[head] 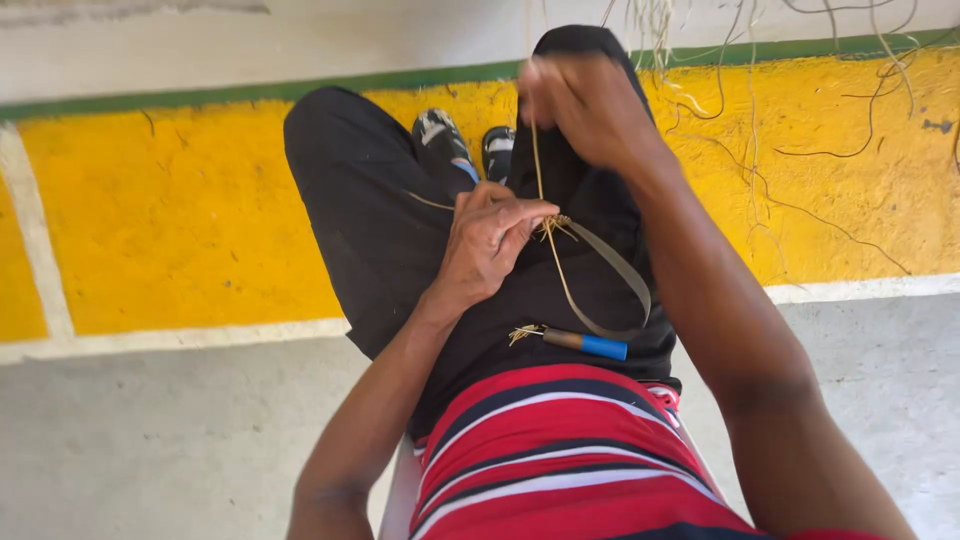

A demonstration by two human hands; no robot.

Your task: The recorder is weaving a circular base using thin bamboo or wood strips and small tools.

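Yellow-painted floor band (180, 220) with green stripe (150, 98), white lines (170, 338), grey concrete (180, 440), dark sandals (445, 140).

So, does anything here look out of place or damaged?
Nothing looks damaged. Loose dry fibres lie scattered over the yellow floor. The blue-handled tool rests unheld on the lap, beside the strap.

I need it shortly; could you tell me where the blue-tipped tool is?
In the head view, the blue-tipped tool lies on the person's lap, just above the striped shirt, below the left hand.
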